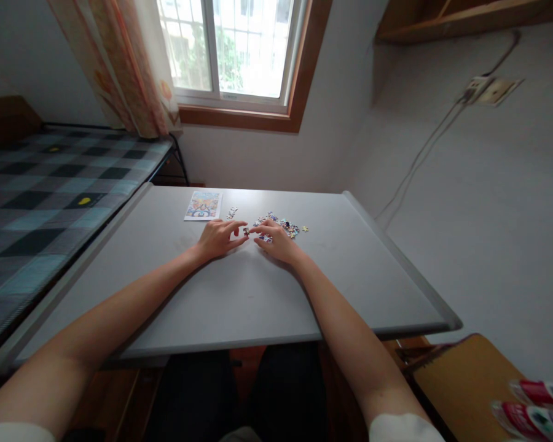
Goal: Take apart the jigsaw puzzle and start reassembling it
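Observation:
Both my hands rest on a grey table (239,294), fingertips meeting over a small jigsaw piece (246,231). My left hand (219,238) curls its fingers and pinches toward that piece. My right hand (276,240) is closed too, thumb and forefinger touching the same piece from the right. Just behind my right hand lies a loose pile of colourful puzzle pieces (283,224). A few joined pieces (231,213) sit beside a printed reference picture card (203,205) at the far left of the table.
A bed with a checked blanket (41,196) runs along the table's left edge. Window and curtain (133,67) stand behind. A wooden stool (465,380) at lower right carries red-and-white packets (534,405). A wall socket with cable (488,91) is on the right wall.

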Motion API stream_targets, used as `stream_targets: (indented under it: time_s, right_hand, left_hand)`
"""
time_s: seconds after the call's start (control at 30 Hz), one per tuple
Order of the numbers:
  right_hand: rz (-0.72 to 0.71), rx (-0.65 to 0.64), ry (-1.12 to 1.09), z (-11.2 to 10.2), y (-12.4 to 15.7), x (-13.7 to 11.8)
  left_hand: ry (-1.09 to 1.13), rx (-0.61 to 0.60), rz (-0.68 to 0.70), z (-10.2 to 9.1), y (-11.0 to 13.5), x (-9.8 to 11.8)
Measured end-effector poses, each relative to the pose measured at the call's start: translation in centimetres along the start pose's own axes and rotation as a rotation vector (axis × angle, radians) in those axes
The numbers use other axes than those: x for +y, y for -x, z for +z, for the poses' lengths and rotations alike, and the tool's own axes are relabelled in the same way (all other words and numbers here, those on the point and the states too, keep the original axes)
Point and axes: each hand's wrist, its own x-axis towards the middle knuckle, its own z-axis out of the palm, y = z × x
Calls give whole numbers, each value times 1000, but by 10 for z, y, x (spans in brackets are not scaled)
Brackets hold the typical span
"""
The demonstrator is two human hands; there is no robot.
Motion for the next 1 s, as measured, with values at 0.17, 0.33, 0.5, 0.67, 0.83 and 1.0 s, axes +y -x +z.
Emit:
stream_targets:
  time_s: [0.17, 0.33, 0.5, 0.67, 0.83, 1.0]
  right_hand:
    - [-3, -7, 3, 0, 0, -1]
    - [-3, -9, 8, 1, 0, -2]
    - [23, 22, 10, 0, -1, -2]
    - [40, 51, 29, 0, -2, -1]
    - [31, 51, 34, 0, -2, 0]
    - [41, 48, 32, 0, -2, 0]
  left_hand:
    - [13, -16, 13, 0, 0, 0]
    - [35, -73, -1, -1, 0, 0]
    - [31, -41, -107, -3, -2, -1]
    - [-76, 63, -358, -1, -3, -7]
    - [-160, 10, -435, 4, -2, -7]
    - [-158, -11, -425, 4, -1, -5]
